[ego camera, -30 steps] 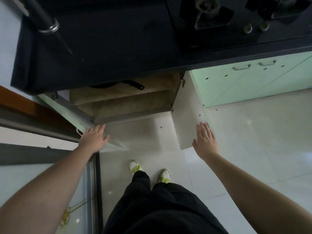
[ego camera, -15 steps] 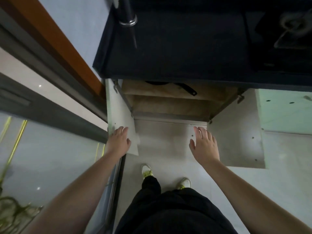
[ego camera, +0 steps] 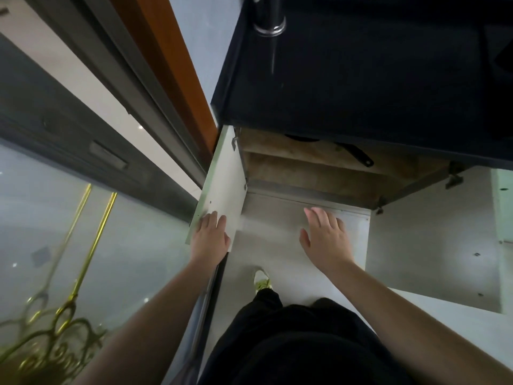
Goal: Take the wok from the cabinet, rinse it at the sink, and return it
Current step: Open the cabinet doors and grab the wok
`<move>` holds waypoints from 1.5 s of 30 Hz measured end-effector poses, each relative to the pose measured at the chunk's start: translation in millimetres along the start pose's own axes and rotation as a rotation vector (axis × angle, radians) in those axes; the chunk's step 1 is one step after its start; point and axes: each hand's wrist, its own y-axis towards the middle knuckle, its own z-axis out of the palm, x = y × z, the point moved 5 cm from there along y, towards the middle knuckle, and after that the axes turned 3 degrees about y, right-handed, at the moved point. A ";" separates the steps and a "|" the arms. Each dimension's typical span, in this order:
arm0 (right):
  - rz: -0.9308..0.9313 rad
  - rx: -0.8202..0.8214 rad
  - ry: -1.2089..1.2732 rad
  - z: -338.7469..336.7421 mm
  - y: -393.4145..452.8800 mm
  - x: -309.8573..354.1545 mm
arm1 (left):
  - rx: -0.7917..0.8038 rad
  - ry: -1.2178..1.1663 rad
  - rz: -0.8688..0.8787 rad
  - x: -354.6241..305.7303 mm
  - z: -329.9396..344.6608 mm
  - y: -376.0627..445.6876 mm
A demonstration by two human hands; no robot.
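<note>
Wok (ego camera: 327, 144) mostly hidden under counter (ego camera: 361, 79); handle visible. Left hand (ego camera: 211, 240) flat on door (ego camera: 222, 195), right hand (ego camera: 326, 240) spread, empty.

Lying on the upper shelf (ego camera: 319, 152) of the open cabinet: a dark wok (ego camera: 301, 139), mostly hidden under the table (ego camera: 361, 79), handle pointing right. Sitting bare below: the lower shelf (ego camera: 311, 175).

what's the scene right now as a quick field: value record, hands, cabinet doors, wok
left hand: open, flat on the left cabinet door
right hand: open, fingers spread, empty, in front of the cabinet opening
right cabinet door: swung open
wok: on the upper shelf, mostly hidden under the countertop
wok handle: black, sticks out towards the right
task stage: wok not yet taken
</note>
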 end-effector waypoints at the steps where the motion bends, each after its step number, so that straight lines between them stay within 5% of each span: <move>1: -0.003 -0.002 0.003 -1.4 1.7 2.5 | -0.004 0.005 -0.017 4.1 -1.5 0.8; 9: 0.025 -0.083 0.045 -16.1 2.7 -9.1 | 0.002 0.096 -0.004 -33.1 -24.5 14.1; 17: 0.081 -0.123 0.073 -23.8 2.2 -73.7 | -0.337 -0.023 0.262 -170.0 -84.0 28.7; 20: 0.110 -0.140 0.073 -18.0 8.7 -113.4 | -0.334 -0.051 0.281 -210.6 -89.1 41.7; 31: 0.279 -0.234 0.184 47.0 48.8 -231.9 | -0.360 -0.003 0.294 -296.6 -33.7 113.8; 45: 0.298 -0.520 0.312 124.6 177.4 -294.5 | -0.510 0.053 0.361 -341.7 33.8 247.6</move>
